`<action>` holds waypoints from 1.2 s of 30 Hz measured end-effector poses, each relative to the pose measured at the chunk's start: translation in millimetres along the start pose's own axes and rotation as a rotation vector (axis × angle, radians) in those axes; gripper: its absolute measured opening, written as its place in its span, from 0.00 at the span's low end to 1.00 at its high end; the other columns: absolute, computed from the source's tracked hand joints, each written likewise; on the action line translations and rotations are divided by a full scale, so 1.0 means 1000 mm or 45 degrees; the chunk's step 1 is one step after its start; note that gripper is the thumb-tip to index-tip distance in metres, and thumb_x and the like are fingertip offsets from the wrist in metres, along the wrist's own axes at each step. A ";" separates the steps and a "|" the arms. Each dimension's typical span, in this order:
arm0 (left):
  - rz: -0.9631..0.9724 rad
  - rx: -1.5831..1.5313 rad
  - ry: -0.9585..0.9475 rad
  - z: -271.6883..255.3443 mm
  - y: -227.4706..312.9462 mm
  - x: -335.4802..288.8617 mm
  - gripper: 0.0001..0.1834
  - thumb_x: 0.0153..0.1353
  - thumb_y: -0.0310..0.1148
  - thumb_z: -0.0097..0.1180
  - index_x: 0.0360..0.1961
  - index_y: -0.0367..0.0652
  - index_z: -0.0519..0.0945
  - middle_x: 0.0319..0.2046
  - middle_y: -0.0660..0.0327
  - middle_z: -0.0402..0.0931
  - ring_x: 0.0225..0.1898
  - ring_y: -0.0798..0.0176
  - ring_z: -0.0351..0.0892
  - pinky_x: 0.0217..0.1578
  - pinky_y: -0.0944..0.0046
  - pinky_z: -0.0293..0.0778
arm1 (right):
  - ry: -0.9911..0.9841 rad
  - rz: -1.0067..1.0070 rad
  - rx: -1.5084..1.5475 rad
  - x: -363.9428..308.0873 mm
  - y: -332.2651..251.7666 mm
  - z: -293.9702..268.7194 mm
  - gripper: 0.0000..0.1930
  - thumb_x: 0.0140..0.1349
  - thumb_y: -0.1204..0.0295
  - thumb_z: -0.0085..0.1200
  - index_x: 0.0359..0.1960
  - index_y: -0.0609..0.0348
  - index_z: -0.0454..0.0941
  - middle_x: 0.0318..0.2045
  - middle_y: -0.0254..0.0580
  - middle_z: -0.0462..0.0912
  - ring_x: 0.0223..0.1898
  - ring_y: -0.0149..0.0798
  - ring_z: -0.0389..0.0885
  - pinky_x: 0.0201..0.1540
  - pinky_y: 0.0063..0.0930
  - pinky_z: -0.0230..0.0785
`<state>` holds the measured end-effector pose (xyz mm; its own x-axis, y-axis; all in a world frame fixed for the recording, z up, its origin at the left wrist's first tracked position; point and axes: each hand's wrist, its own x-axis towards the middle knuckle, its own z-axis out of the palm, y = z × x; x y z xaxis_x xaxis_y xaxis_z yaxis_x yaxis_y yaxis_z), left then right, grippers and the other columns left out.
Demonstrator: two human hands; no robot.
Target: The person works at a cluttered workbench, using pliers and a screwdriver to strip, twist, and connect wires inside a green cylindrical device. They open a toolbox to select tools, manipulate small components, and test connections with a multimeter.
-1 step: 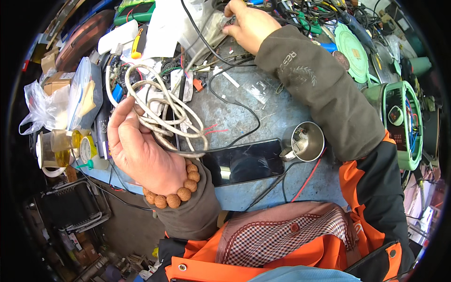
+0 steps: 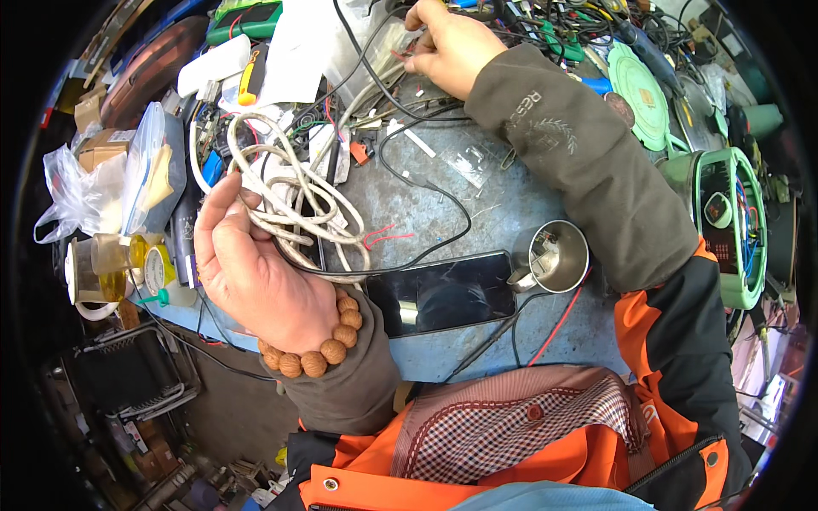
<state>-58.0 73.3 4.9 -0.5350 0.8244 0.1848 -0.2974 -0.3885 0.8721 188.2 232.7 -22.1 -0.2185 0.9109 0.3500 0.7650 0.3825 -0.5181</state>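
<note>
Over the left part of the big blue counter (image 2: pixel 503 226) is a loopy white cord (image 2: pixel 298 226), and the left hand (image 2: pixel 256 264) has its fingers closed on it. The right hand (image 2: pixel 456 47) is far from the left one, up at the back, and I cannot tell if it holds anything. A black phone (image 2: pixel 452 294) lies near the loops, with a small metal cup (image 2: pixel 578 255) just beside it.

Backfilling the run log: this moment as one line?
left hand: holding coiled white cable | right hand: by wires, grip unclear | dark-screened device: flat on bench | metal cup: right of device
</note>
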 end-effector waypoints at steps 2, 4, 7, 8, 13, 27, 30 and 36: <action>-0.012 -0.022 -0.010 -0.001 0.001 0.000 0.15 0.77 0.23 0.48 0.55 0.25 0.82 0.39 0.52 0.86 0.39 0.62 0.88 0.42 0.64 0.85 | -0.054 -0.134 0.148 -0.001 0.011 0.001 0.10 0.62 0.73 0.71 0.43 0.57 0.85 0.41 0.43 0.89 0.45 0.50 0.89 0.48 0.43 0.80; -0.028 -0.013 -0.017 0.002 0.005 -0.002 0.15 0.77 0.24 0.49 0.55 0.26 0.83 0.38 0.53 0.86 0.38 0.63 0.87 0.42 0.65 0.85 | -0.177 -0.195 -0.056 -0.004 0.014 -0.008 0.09 0.60 0.73 0.72 0.42 0.56 0.87 0.41 0.42 0.86 0.45 0.48 0.87 0.50 0.41 0.79; -0.034 0.000 0.005 0.002 0.006 -0.002 0.15 0.77 0.24 0.49 0.55 0.26 0.83 0.38 0.53 0.86 0.38 0.64 0.87 0.42 0.65 0.85 | -0.205 -0.247 -0.174 -0.008 0.023 -0.012 0.08 0.58 0.74 0.73 0.40 0.52 0.91 0.41 0.40 0.83 0.46 0.47 0.86 0.50 0.40 0.79; -0.030 0.007 0.012 0.001 0.006 -0.002 0.15 0.77 0.24 0.49 0.55 0.26 0.83 0.38 0.53 0.86 0.38 0.64 0.87 0.42 0.65 0.85 | -0.190 -0.256 -0.204 -0.006 0.027 -0.014 0.08 0.58 0.73 0.73 0.40 0.51 0.92 0.42 0.40 0.83 0.46 0.47 0.86 0.50 0.41 0.79; -0.037 -0.003 -0.033 -0.003 0.005 0.000 0.15 0.77 0.24 0.50 0.55 0.26 0.84 0.38 0.53 0.86 0.37 0.64 0.87 0.41 0.65 0.85 | -0.387 -0.015 -0.157 -0.003 0.028 -0.038 0.10 0.62 0.69 0.71 0.44 0.51 0.94 0.42 0.45 0.92 0.48 0.49 0.91 0.54 0.43 0.82; 0.465 1.370 -0.683 0.009 -0.008 -0.009 0.51 0.46 0.31 0.85 0.73 0.38 0.73 0.57 0.49 0.74 0.62 0.44 0.74 0.64 0.45 0.71 | -0.354 -0.089 -0.340 -0.032 -0.004 0.010 0.21 0.75 0.53 0.59 0.67 0.31 0.85 0.65 0.41 0.75 0.68 0.53 0.71 0.70 0.61 0.60; 0.363 1.461 -0.650 0.014 -0.013 -0.009 0.48 0.50 0.29 0.75 0.75 0.39 0.71 0.56 0.43 0.76 0.61 0.38 0.76 0.63 0.44 0.73 | -0.257 -0.135 -0.314 -0.025 -0.004 0.012 0.24 0.75 0.54 0.59 0.71 0.32 0.82 0.70 0.41 0.73 0.74 0.53 0.67 0.74 0.62 0.57; 0.197 1.262 -0.344 0.014 -0.031 0.022 0.35 0.55 0.23 0.63 0.68 0.39 0.78 0.44 0.52 0.85 0.45 0.55 0.87 0.52 0.57 0.80 | -0.289 -0.141 -0.222 -0.019 -0.002 0.026 0.31 0.77 0.59 0.57 0.81 0.34 0.68 0.82 0.46 0.62 0.84 0.57 0.55 0.81 0.69 0.47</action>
<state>-49.6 109.0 -12.4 -0.2804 0.9066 0.3154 0.6084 -0.0863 0.7889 174.5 218.8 -47.9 -0.4215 0.8838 0.2032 0.8169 0.4673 -0.3380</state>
